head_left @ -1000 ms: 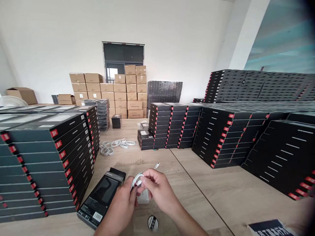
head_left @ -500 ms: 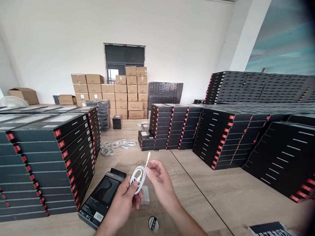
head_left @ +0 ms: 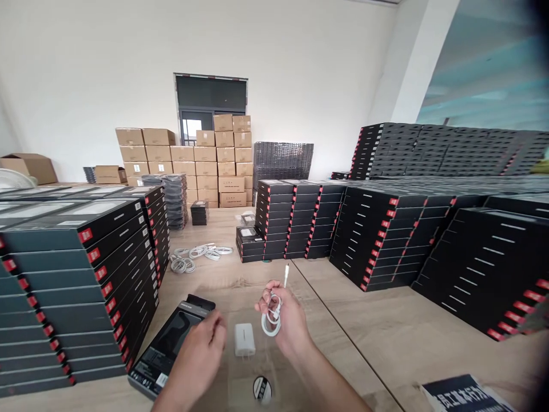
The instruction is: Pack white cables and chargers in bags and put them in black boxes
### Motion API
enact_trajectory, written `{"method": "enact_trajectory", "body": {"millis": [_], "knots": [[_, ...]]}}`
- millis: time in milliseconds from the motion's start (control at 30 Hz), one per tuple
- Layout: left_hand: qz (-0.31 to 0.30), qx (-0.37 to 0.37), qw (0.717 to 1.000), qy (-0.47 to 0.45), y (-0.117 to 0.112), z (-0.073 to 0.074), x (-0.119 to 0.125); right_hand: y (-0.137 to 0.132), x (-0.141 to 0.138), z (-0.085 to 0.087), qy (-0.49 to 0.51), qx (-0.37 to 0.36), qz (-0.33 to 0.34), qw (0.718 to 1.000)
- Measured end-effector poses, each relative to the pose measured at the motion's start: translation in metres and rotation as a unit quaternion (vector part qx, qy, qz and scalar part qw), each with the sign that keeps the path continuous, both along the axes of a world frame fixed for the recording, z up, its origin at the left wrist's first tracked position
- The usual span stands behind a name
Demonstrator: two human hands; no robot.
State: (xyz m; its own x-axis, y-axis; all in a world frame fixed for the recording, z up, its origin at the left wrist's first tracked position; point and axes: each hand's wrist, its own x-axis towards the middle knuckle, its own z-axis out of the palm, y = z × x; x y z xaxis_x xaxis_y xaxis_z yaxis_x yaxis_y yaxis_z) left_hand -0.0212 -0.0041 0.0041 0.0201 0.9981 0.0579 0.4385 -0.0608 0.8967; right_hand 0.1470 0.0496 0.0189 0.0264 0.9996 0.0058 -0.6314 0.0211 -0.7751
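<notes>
Head view: white charging cable (head_left: 271, 325) coiled, gripped in closed right hand (head_left: 288, 320), connector end pointed forward, away from body. Left hand (head_left: 193, 357) held open, empty, beside black box (head_left: 165, 355). White wall charger (head_left: 244, 340) lying between hands, prongs toward wearer.

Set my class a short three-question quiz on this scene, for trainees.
1. Which hand holds the coiled white cable, left or right?
2. True or false: the white charger sits on the table, touching neither hand.
3. What lies loosely bundled farther along the table, toward the left?

Key: 1. Right hand. 2. True. 3. More white cables.
</notes>
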Motion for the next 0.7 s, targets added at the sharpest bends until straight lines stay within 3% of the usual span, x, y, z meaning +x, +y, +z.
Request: {"method": "enact_trajectory", "body": {"millis": [167,367,433,533,600,700], "knots": [[-0.045,-0.079,0.987,0.131,-0.01,0.003,-0.006,0.007,0.017,0.001,0.007,-0.008,-0.013,1.0],[-0.032,-0.051,0.978,0.202,-0.009,-0.014,0.014,0.009,0.019,-0.001,0.0,0.005,-0.016,1.0],[-0.017,-0.028,0.988,0.152,-0.004,-0.022,0.018,0.01,0.018,-0.002,0.008,0.005,-0.027,1.0],[0.022,-0.037,0.999,-0.017,0.003,-0.034,0.024,0.008,0.014,-0.004,-0.033,0.0,-0.057,0.998],[0.058,-0.04,0.986,-0.154,0.006,-0.039,0.029,0.004,0.01,-0.005,-0.108,0.006,-0.08,0.991],[0.091,-0.003,0.941,-0.326,0.009,-0.041,0.037,-0.003,0.0,-0.006,-0.206,0.056,-0.1,0.972]]}}
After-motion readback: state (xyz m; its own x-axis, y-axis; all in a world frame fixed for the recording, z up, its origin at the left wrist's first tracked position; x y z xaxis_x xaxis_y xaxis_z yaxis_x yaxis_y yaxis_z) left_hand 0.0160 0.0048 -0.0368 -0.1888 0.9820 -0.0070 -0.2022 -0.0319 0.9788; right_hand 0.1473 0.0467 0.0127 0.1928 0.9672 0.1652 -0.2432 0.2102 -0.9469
